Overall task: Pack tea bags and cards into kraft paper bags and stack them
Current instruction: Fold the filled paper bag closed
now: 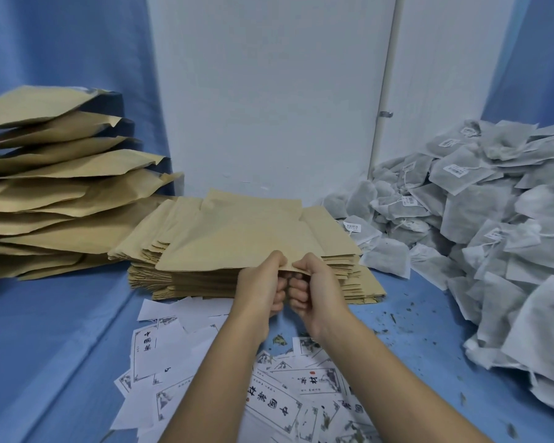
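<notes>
Both the left hand (262, 284) and right hand (314, 290) pinch the near edge of the top kraft bag (237, 239).

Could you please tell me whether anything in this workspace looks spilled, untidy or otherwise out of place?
Yes. Loose tea crumbs are spilled on the blue cloth beside the tea bag pile, a few among the cards. The cards lie strewn at all angles, and the stack of filled bags at left leans unevenly.
</notes>
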